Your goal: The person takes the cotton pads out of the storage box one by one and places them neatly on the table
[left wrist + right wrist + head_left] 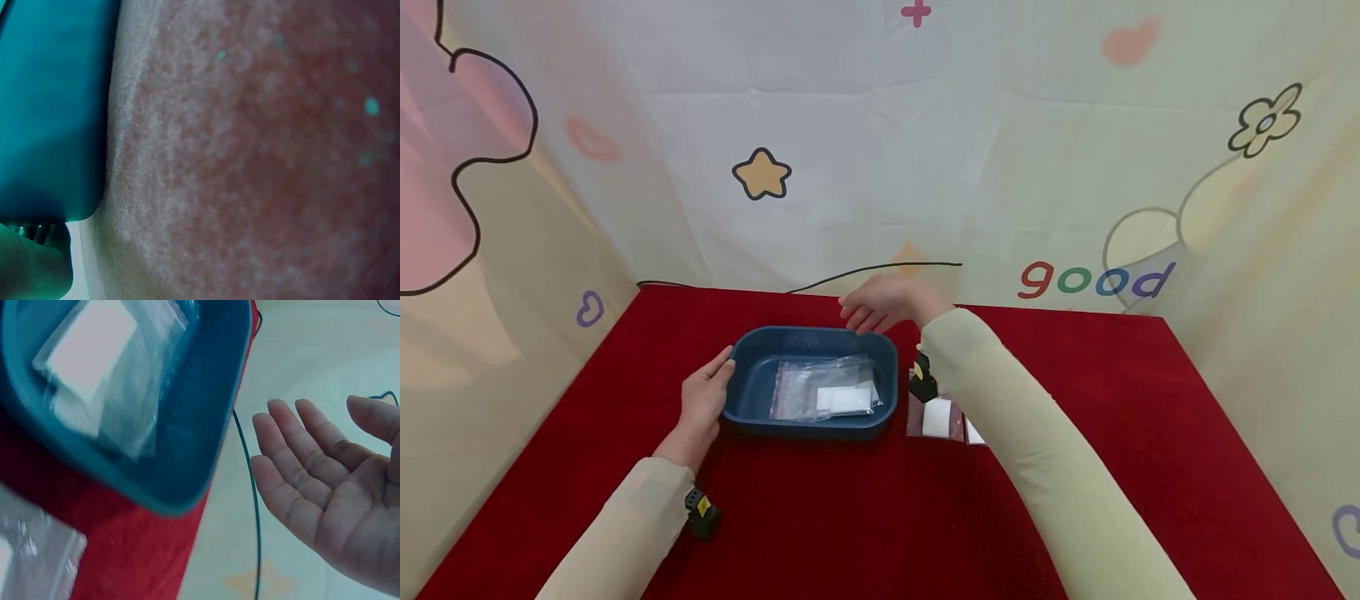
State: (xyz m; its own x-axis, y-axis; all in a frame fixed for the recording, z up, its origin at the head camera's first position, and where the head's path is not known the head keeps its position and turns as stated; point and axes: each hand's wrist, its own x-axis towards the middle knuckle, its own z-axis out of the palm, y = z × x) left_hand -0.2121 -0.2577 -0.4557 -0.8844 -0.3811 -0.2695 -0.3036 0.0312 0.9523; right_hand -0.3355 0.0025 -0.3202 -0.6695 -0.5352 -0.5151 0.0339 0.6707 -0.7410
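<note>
A dark blue plastic basin (811, 429) stands on the red cloth. Inside it lie clear zip bags (797, 387) with white rectangular pieces (844, 399). My left hand (702, 400) grips the basin's left rim near the back corner; the left wrist view catches only part of this hand (31, 262) at the basin's end. Over the back right rim hovers my right hand (883, 302), palm turned inward. In the right wrist view its fingers (300, 450) are spread and loosely bent, with nothing in them, apart from the basin.
Right of the basin, more zip bags (936, 418) with white pieces lie on the red cloth (850, 517), partly hidden by my right forearm. A printed curtain (865, 167) hangs behind and along both sides.
</note>
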